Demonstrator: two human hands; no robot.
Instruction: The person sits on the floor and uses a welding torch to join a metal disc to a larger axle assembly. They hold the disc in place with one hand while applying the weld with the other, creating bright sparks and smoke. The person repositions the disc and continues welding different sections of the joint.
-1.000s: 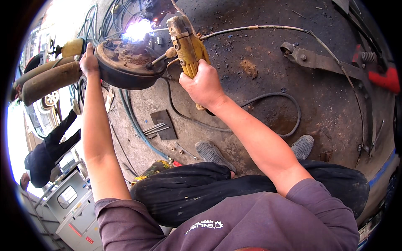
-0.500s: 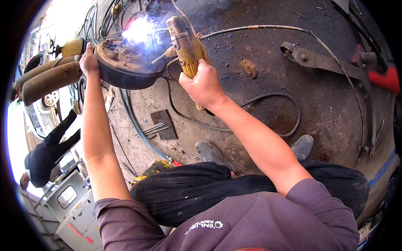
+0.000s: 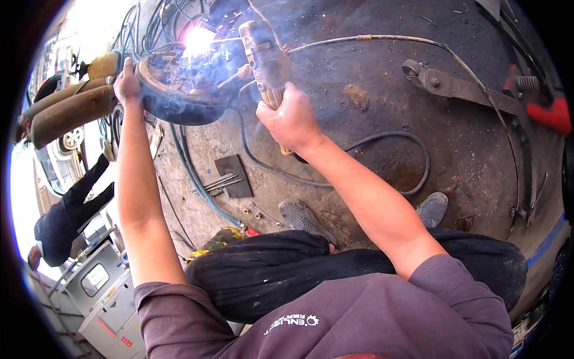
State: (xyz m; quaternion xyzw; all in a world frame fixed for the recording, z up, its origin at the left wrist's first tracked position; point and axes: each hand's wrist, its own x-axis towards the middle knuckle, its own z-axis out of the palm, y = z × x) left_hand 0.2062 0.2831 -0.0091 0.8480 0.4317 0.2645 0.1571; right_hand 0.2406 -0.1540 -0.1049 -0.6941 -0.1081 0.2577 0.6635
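Note:
My right hand (image 3: pixel 292 119) is wrapped round the handle of a worn yellow welding electrode holder (image 3: pixel 263 54). A thin rod runs left from its jaws to a bright arc (image 3: pixel 199 39). The arc burns at the far edge of a round, dark, drum-like metal part (image 3: pixel 185 110) with a rusty, dirty top. Smoke drifts over this part and the holder. My left hand (image 3: pixel 127 87) grips the part's left rim, one digit pointing up along it; the other fingers are mostly hidden. Brown pipe-like tubes (image 3: pixel 72 119) lie just left of that hand.
Cables (image 3: pixel 418 152) loop over the stained concrete floor. Several welding rods (image 3: pixel 218 183) lie by a dark plate (image 3: pixel 234 173). A metal arm (image 3: pixel 454 84) and a red part (image 3: pixel 550 115) stand at right. Far left are a person in dark clothes (image 3: pixel 57 233) and a grey cabinet (image 3: pixel 110 299).
The arc's glare has shrunk and smoke has thickened over the drum-like part and the holder. Both hands stay nearly in place, my right hand shifting very slightly.

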